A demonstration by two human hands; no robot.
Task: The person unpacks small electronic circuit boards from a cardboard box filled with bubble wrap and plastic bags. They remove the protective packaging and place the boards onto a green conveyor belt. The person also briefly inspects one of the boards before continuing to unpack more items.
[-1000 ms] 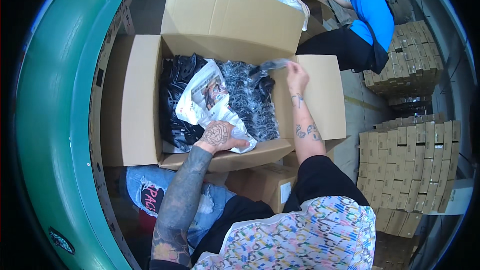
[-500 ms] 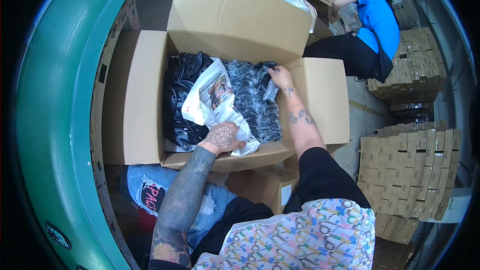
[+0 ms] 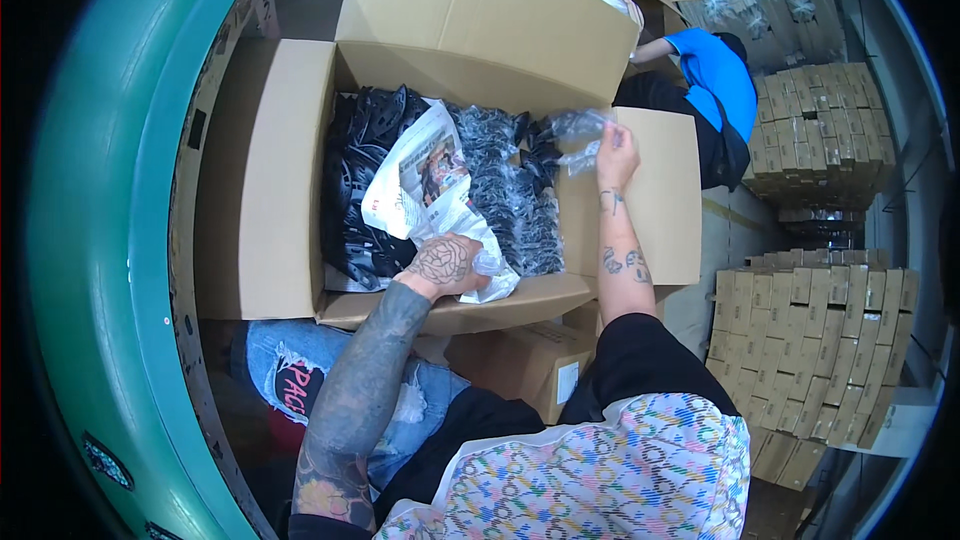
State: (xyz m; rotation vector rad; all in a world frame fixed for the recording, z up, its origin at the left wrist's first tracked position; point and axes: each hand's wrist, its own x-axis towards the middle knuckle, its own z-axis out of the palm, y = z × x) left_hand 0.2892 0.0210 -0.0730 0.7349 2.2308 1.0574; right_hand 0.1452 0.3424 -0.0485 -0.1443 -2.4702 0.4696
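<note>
An open cardboard box [image 3: 455, 318] stands before me. Black plastic parts [image 3: 365, 180] lie loose in its left side, and rows of black parts in clear wrapping [image 3: 510, 210] fill the right. Between them lies a crumpled printed paper sheet [image 3: 405, 190]. My right hand [image 3: 617, 155] is closed in a pinch on a clear plastic bag [image 3: 578, 127], raised at the box's right wall and stretched over the wrapped rows. Over the near end of the paper, my left hand [image 3: 445, 265] is closed, with crumpled clear plastic [image 3: 488, 263] showing at its fingers; the fingertips are partly hidden.
A big green rounded surface [image 3: 110, 240] runs along the left. The box's flaps [image 3: 655, 200] spread outward. Another carton [image 3: 525, 365] sits below, by my legs. Stacked small cartons [image 3: 805, 350] stand at the right. A person in a blue shirt [image 3: 720, 80] bends over at the far right.
My right hand has moved right, out of the wrapped rows, drawing the clear bag with it; black parts show uncovered there. My left hand stays at the paper. The other person has bent lower.
</note>
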